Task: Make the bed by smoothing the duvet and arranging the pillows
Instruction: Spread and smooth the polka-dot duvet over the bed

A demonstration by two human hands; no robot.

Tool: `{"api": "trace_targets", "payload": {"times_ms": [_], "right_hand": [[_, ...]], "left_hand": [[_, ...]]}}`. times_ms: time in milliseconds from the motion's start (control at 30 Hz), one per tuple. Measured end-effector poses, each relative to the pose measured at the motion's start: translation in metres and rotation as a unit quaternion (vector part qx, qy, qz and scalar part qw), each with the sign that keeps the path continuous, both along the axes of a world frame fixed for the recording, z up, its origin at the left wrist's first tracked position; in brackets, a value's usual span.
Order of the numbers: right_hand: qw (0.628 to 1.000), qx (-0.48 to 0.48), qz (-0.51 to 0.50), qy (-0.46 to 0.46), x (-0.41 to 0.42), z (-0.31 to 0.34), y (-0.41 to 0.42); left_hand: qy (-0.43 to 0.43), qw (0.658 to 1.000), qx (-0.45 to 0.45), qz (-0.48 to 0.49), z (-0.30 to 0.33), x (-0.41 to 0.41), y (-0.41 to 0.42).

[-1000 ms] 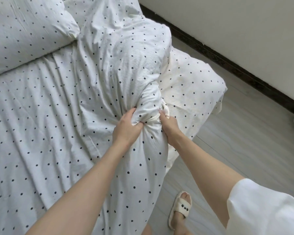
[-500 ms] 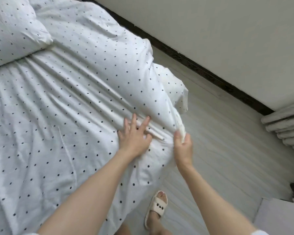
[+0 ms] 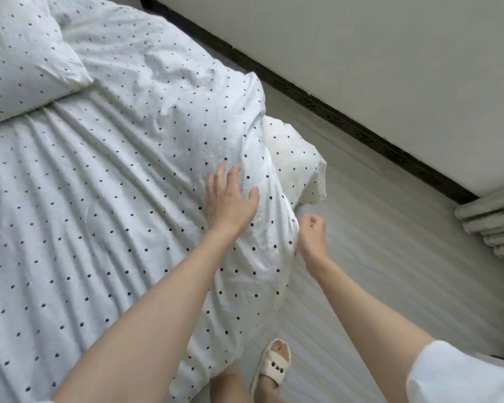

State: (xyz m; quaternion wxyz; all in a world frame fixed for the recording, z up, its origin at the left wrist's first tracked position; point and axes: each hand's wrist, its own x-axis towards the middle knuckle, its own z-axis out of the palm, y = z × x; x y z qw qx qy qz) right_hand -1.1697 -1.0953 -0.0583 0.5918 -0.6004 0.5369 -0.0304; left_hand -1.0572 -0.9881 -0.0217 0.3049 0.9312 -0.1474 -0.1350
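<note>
Pale plank floor [image 3: 376,257] beside a bed, dark skirting [image 3: 332,112] along the wall. Dotted white duvet [image 3: 99,213] spread over the bed, creased in long folds, its near edge hanging toward the floor. Pillow [image 3: 21,53] at top left — resting on the duvet's upper end. Second dotted corner [image 3: 300,167] poking out past the duvet's right edge. Left hand [image 3: 230,203] flat on the duvet near that edge, fingers spread. Right hand [image 3: 312,237] just off the edge, curled loosely into a fist — gripping nothing visible. Sandalled foot [image 3: 274,367] below.
</note>
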Motion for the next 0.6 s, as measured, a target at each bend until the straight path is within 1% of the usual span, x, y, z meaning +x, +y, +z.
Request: {"api": "trace_targets", "payload": {"times_ms": [67,100,167,267,333,433,467,500,533,567,600], "right_hand": [[0.992,-0.074,0.100,0.019,0.027,0.006,-0.013],[0.986,-0.089,0.136,0.020,0.042,0.009,-0.018],[0.981,-0.088,0.172,0.028,0.071,0.013,-0.025],[0.986,-0.025,0.156,0.042,0.107,0.014,-0.031],[0.984,0.002,0.174,0.047,0.119,0.014,-0.027],[0.964,0.093,0.248,0.021,0.126,0.013,-0.020],[0.958,0.128,0.257,0.016,0.125,0.013,-0.017],[0.957,0.141,0.252,0.016,0.128,0.009,-0.015],[0.963,0.131,0.233,0.012,0.132,0.005,-0.014],[0.974,0.091,0.205,0.019,0.136,-0.002,-0.014],[0.984,0.031,0.174,0.035,0.141,-0.008,-0.016]], "left_hand": [[-0.019,0.999,0.024,-0.023,0.003,0.018,-0.010],[-0.022,0.998,0.038,-0.034,0.004,0.026,-0.015],[-0.018,0.997,0.055,-0.050,0.007,0.050,-0.027],[0.013,0.997,0.064,-0.049,0.010,0.093,-0.051],[0.052,0.994,0.087,-0.039,0.009,0.114,-0.067],[0.122,0.980,0.155,-0.037,0.003,0.135,-0.080],[0.133,0.974,0.179,-0.034,0.000,0.138,-0.078],[0.133,0.971,0.197,-0.033,-0.003,0.145,-0.075],[0.124,0.970,0.204,-0.032,-0.007,0.152,-0.071],[0.111,0.973,0.201,-0.030,-0.011,0.158,-0.065],[0.098,0.977,0.185,-0.026,-0.014,0.164,-0.059]]}}
